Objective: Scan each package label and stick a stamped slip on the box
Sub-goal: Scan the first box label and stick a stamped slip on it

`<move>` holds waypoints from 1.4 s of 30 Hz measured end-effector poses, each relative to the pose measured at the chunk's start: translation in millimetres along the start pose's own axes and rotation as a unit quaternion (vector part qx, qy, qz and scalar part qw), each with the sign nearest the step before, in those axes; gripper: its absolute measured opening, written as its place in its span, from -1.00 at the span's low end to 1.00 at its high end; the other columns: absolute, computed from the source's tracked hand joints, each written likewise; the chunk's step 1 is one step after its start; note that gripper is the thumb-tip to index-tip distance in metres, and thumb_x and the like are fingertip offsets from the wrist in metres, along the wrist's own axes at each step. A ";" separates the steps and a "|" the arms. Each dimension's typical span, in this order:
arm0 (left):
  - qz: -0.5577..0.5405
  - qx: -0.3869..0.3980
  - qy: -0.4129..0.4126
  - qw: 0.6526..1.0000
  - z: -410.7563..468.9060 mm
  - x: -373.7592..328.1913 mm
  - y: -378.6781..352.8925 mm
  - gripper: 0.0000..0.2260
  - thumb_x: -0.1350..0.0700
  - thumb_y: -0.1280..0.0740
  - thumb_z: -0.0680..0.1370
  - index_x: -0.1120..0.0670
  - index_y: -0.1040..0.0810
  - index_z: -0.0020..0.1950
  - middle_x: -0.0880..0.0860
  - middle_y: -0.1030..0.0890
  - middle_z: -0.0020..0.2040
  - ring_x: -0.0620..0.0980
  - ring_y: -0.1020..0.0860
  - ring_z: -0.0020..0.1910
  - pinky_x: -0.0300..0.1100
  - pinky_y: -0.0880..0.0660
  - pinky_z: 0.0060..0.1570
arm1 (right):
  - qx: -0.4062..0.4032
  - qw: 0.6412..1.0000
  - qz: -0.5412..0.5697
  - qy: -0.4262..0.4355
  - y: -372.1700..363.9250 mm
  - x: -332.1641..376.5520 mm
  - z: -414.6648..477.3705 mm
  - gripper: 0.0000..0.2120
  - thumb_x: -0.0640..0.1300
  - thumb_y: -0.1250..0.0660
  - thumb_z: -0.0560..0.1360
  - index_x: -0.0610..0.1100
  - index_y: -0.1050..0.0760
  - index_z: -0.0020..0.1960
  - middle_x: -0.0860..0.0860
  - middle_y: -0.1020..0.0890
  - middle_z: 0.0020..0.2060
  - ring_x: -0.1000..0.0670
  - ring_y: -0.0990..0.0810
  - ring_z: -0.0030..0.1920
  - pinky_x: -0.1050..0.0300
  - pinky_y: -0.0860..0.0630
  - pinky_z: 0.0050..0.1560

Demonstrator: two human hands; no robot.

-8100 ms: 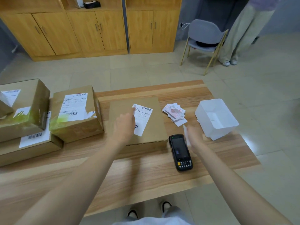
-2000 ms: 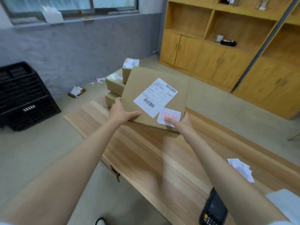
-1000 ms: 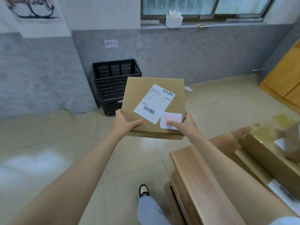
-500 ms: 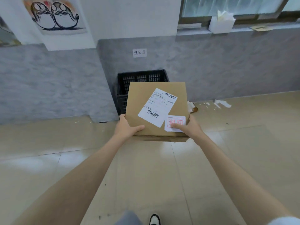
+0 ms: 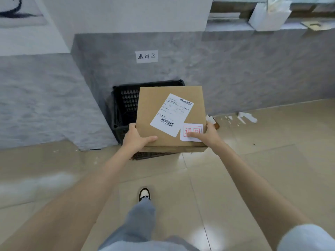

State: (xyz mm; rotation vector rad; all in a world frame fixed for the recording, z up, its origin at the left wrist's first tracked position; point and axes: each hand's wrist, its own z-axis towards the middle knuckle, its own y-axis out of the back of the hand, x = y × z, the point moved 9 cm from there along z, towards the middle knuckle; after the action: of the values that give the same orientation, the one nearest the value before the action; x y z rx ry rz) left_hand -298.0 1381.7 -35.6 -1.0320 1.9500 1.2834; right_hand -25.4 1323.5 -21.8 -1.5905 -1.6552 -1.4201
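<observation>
Now the cardboard box (image 5: 163, 113), bearing a shipping label (image 5: 171, 115) and a red-stamped slip (image 5: 192, 132), is held in the air in front of a black crate (image 5: 123, 105) by the grey wall. The left hand (image 5: 135, 140) clasps its near left corner, thumb on top. The right hand (image 5: 208, 135) grips the near right corner, its thumb pressing on the slip.

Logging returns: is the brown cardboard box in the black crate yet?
Out: both hands, left hand and right hand, hold the brown cardboard box above the black plastic crate.
</observation>
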 end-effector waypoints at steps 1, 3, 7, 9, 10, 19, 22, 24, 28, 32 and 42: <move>0.003 0.005 0.002 1.000 21.7 -3.4 1.7 -0.15 -0.04 -0.56 0.28 0.12 -0.17 0.42 0.06 -0.48 0.28 0.05 -0.45 0.25 -0.11 -0.41 0.16 | 0.002 1.000 -0.007 -0.008 -4.0 4.0 20.5 -0.29 -0.13 -0.58 0.26 -0.17 -0.35 0.31 -0.06 -0.56 0.20 -0.05 -0.54 0.20 -0.06 -0.47 0.25; 0.013 0.009 -0.001 1.000 60.4 -10.6 4.5 -0.15 -0.06 -0.56 0.28 0.10 -0.18 0.42 0.04 -0.48 0.27 0.03 -0.45 0.24 -0.18 -0.37 0.07 | 0.004 1.000 -0.014 -0.018 -9.8 10.7 58.7 -0.28 -0.11 -0.59 0.25 -0.16 -0.35 0.32 -0.07 -0.56 0.20 -0.06 -0.54 0.21 -0.08 -0.47 0.25; 0.022 0.013 0.003 1.000 126.5 -19.4 -2.1 -0.16 -0.08 -0.54 0.30 0.07 -0.18 0.43 0.02 -0.48 0.28 0.03 -0.45 0.24 -0.20 -0.32 0.03 | -0.005 0.999 -0.024 -0.026 -12.7 17.4 127.7 -0.30 -0.07 -0.59 0.23 -0.11 -0.37 0.28 -0.01 -0.59 0.15 -0.03 -0.57 0.16 -0.07 -0.50 0.21; 0.028 0.014 0.010 0.999 156.4 -19.8 -10.5 -0.17 -0.08 -0.53 0.31 0.07 -0.17 0.44 0.03 -0.48 0.28 0.03 -0.45 0.24 -0.21 -0.32 0.04 | -0.009 0.999 -0.033 -0.032 -13.7 17.3 161.1 -0.29 -0.05 -0.59 0.21 -0.09 -0.36 0.28 0.02 -0.60 0.13 -0.01 -0.58 0.13 -0.05 -0.51 0.19; 0.026 0.016 0.015 0.999 170.7 -18.5 -15.2 -0.17 -0.08 -0.53 0.31 0.07 -0.16 0.44 0.03 -0.48 0.28 0.02 -0.46 0.23 -0.21 -0.33 0.04 | -0.010 0.999 -0.035 -0.033 -14.9 16.2 177.4 -0.28 -0.04 -0.59 0.21 -0.09 -0.36 0.27 0.02 -0.60 0.12 0.00 -0.58 0.12 -0.04 -0.52 0.17; 0.048 -0.007 0.065 0.997 290.2 29.2 -61.5 -0.14 -0.12 -0.55 0.26 0.08 -0.20 0.41 0.03 -0.50 0.24 -0.02 -0.48 0.16 -0.22 -0.38 0.06 | 0.029 0.996 -0.057 -0.064 -50.2 -36.3 316.7 -0.14 -0.05 -0.59 0.24 -0.16 -0.25 0.42 -0.02 -0.55 0.23 -0.01 -0.53 0.20 0.02 -0.48 0.24; 0.041 -0.037 0.081 0.995 321.5 46.1 -77.4 -0.20 -0.15 -0.53 0.27 0.06 -0.24 0.37 0.02 -0.50 0.21 -0.08 -0.46 0.07 -0.23 -0.38 0.03 | 0.036 0.996 -0.052 -0.064 -59.5 -53.5 358.4 -0.26 -0.05 -0.56 0.29 -0.14 -0.31 0.36 0.05 -0.58 0.12 0.07 -0.56 0.09 0.19 -0.49 0.08; 0.038 -0.038 0.093 0.994 341.3 59.0 -87.9 -0.22 -0.17 -0.52 0.28 0.06 -0.27 0.36 0.03 -0.50 0.21 -0.06 -0.47 0.09 -0.21 -0.40 0.03 | 0.046 0.995 -0.053 -0.070 -66.0 -62.0 384.7 -0.27 -0.03 -0.54 0.31 -0.11 -0.29 0.37 0.09 -0.54 0.06 0.09 -0.53 0.05 0.24 -0.45 0.00; 0.038 -0.041 0.093 0.994 366.5 75.5 -104.4 -0.23 -0.13 -0.54 0.27 0.05 -0.26 0.36 0.04 -0.48 0.20 -0.08 -0.44 0.07 -0.23 -0.37 0.02 | 0.062 0.993 -0.052 -0.085 -76.0 -84.3 420.2 -0.23 -0.09 -0.54 0.32 -0.13 -0.23 0.42 0.08 -0.52 0.07 0.09 -0.51 0.07 0.23 -0.46 0.07; 0.036 -0.041 0.103 0.993 396.5 90.2 -126.0 -0.22 -0.07 -0.56 0.28 0.06 -0.24 0.36 -0.01 -0.44 0.13 -0.09 -0.41 0.07 -0.24 -0.34 0.05 | 0.062 0.991 -0.054 -0.102 -85.1 -109.6 450.9 -0.19 -0.16 -0.53 0.33 -0.15 -0.17 0.44 0.08 -0.49 0.07 0.10 -0.48 0.06 0.26 -0.42 0.11; 0.051 -0.046 0.153 0.986 430.5 149.7 -166.8 -0.27 0.04 -0.56 0.30 0.13 -0.21 0.31 0.08 -0.46 0.22 -0.03 -0.44 0.14 -0.19 -0.40 0.12 | 0.080 0.982 -0.094 -0.146 -123.2 -173.3 497.8 -0.12 -0.25 -0.56 0.28 -0.16 -0.13 0.44 -0.06 -0.52 0.22 -0.06 -0.51 0.23 -0.08 -0.45 0.28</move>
State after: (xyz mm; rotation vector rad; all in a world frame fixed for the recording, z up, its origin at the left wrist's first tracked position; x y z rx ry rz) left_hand -214.2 1698.8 -393.4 -1.2513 2.2149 1.3456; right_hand 67.3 1697.7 -401.7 -1.6467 -2.0797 -1.1426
